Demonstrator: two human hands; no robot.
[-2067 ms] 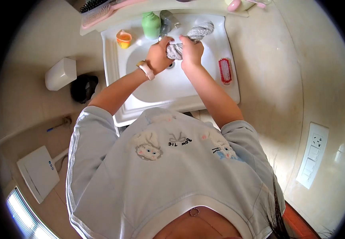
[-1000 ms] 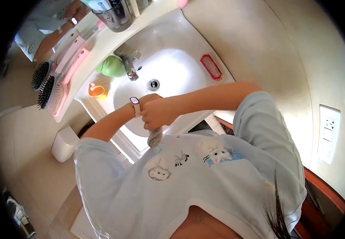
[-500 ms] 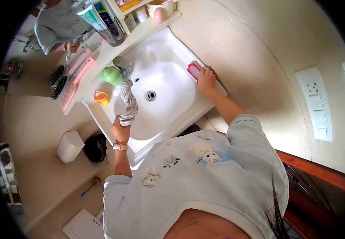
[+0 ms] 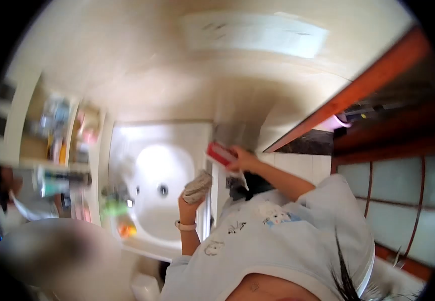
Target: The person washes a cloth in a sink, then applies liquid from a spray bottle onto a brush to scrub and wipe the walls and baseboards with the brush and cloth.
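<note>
My left hand [image 4: 187, 202], with a pale band on its wrist, is closed around a bunched grey cloth [image 4: 198, 186]. It is over the near edge of the white sink [image 4: 150, 232]. My right hand [image 4: 245, 161] grips a red scrub brush [image 4: 221, 152] with pale bristles, held just past the sink's right corner. Both hands are in front of my shirt, a short way apart. The view is smeared by motion, so the single fingers are hard to make out.
A blurred green bottle [image 4: 113, 204] and an orange cup [image 4: 126, 230] stand on the sink's left rim by the faucet. Shelves [image 4: 69, 131] with toiletries line the left wall. To the right is a red-brown door frame [image 4: 348, 93]. A white bin [image 4: 145, 287] is below.
The view has turned toward the right. My right hand has lifted the brush off the sink's corner and brought it out past the rim. The cloth has moved from above the basin to the near edge.
</note>
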